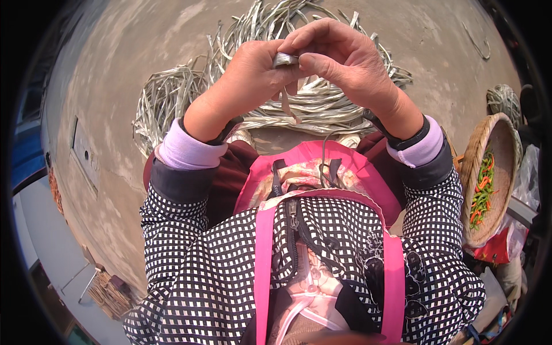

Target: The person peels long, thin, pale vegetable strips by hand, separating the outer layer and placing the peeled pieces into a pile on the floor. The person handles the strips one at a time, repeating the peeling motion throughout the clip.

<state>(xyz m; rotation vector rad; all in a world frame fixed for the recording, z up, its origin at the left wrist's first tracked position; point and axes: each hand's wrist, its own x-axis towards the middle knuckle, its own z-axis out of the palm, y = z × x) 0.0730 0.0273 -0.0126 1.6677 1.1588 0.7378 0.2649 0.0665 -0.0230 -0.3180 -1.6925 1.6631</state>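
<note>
Both hands are raised together over a large ring of pale, flat plant-fibre strips (332, 108) on the ground. Between the thumb and fingers of my left hand (258, 71) is a small folded piece of silvery-green strip (284, 59), and a thin brownish end (286, 103) hangs below that hand. My right hand (345, 64) is curved beside it, its thumb tip and fingers close to the folded piece; whether they pinch it cannot be told. Another heap of strips (168, 99) lies at the left of the ring. A pink apron (254, 181) covers my lap.
To the right, a woven basket (468, 172) holds red and green chillies (483, 189). Behind it lies a wound bundle of strips (503, 103), with plastic bags (528, 172) alongside. A bundle of sticks (110, 293) is at the lower left. One loose strip (476, 43) lies on the concrete.
</note>
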